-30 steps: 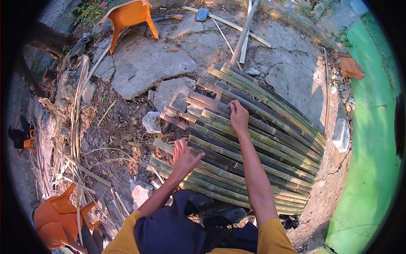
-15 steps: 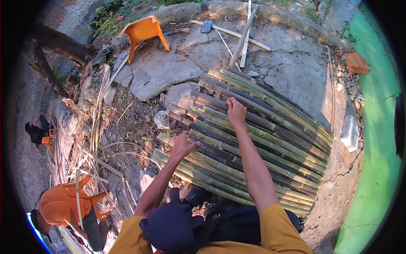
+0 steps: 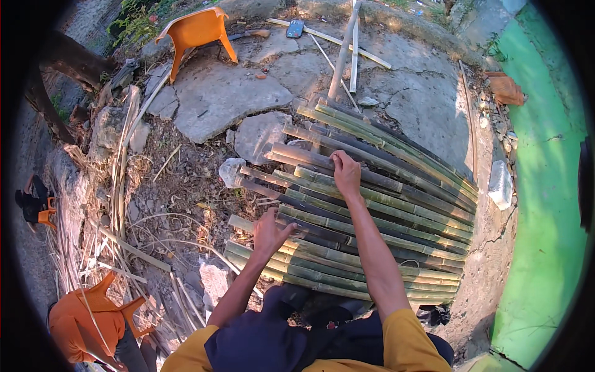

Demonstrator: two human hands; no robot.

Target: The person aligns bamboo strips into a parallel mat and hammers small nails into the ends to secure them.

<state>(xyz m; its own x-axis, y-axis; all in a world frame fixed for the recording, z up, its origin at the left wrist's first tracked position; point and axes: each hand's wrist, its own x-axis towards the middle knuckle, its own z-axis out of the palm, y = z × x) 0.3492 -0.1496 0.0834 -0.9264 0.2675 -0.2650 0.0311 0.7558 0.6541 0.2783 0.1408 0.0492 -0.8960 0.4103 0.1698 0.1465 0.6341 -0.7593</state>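
A fanned row of long bamboo poles (image 3: 396, 248), green, tan and dark brown, lies across the ground in front of me. My right hand (image 3: 346, 175) rests among the poles near their left ends, its fingers curled down over a dark bamboo pole (image 3: 384, 181). Lower and to the left, my left hand (image 3: 270, 233) lies at the pole ends with its thumb stretched away from the fingers. A pale-tipped bamboo pole (image 3: 240, 223) pokes out beside that hand. Its fingertips are partly hidden, and the left ends of the poles are uneven.
Up left stands an orange plastic chair (image 3: 195, 30). A phone (image 3: 295, 28) and bamboo strips (image 3: 356, 49) lie on the cracked concrete. White stones (image 3: 230, 172) and split strips (image 3: 124, 167) are at left. A person in orange (image 3: 80, 322) sits lower left; another (image 3: 34, 198) farther off.
The view has shifted, so the chair and poles appear farther left. My left hand's thumb is spread wider, and the hand is lower in view. My right hand stays over the poles.
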